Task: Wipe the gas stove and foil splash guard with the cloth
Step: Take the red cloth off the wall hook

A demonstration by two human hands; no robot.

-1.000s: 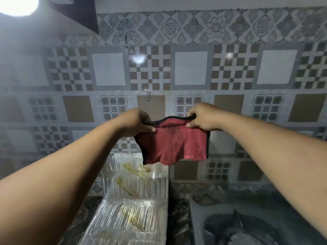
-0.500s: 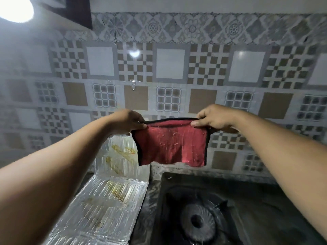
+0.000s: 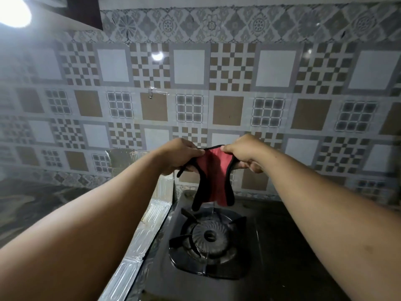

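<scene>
Above the stove [image 3: 217, 246], far side: hands now close together, cloth [image 3: 213, 177] bunched where earlier it was stretched flat. Left hand [image 3: 180, 156] and right hand [image 3: 243, 152] both pinch its top edge. Red, black-trimmed, hanging in folds; guard [image 3: 147, 224] left.

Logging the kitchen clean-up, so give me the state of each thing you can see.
cloth: bunched, held in the air above the stove
left hand: grips cloth
right hand: pinches cloth
stove: burner unlit
foil splash guard: standing, stained
</scene>
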